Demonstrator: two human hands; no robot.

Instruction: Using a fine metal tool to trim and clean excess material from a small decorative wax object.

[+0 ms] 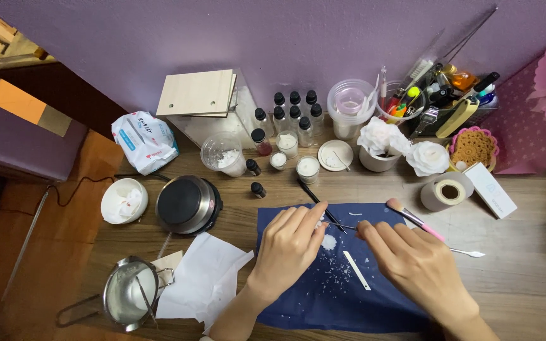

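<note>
At the far left of my wooden counter [526, 278] I have a small steel pouring pot with a long handle [129, 293], a stirring stick resting inside it, close beside the round black hot plate [188, 203], so that whatever is warmed can go from one to the other without a reach; a white bowl of crumpled tissue [123, 201] sits just left of the plate. Sheets of white paper [203, 278] lie beside my dark blue cloth mat [304, 297], which catches the white flakes scattered over it. My left hand [289, 246] rests on the mat with its fingers curled and pinched over a small white lump [328, 242], steadying it low against the cloth. My right hand [415, 262] comes in from the other side, fingers closed around a thin dark metal pick [342, 225] whose tip meets the lump. A flat white strip [356, 270] lies on the mat between my hands, and a pink-handled brush [415, 220] lies past my right knuckles, within easy reach. Small dark-capped bottles [292, 110], little white-filled jars and white flower shapes [380, 136] stand in rows against the purple wall [273, 38].
</note>
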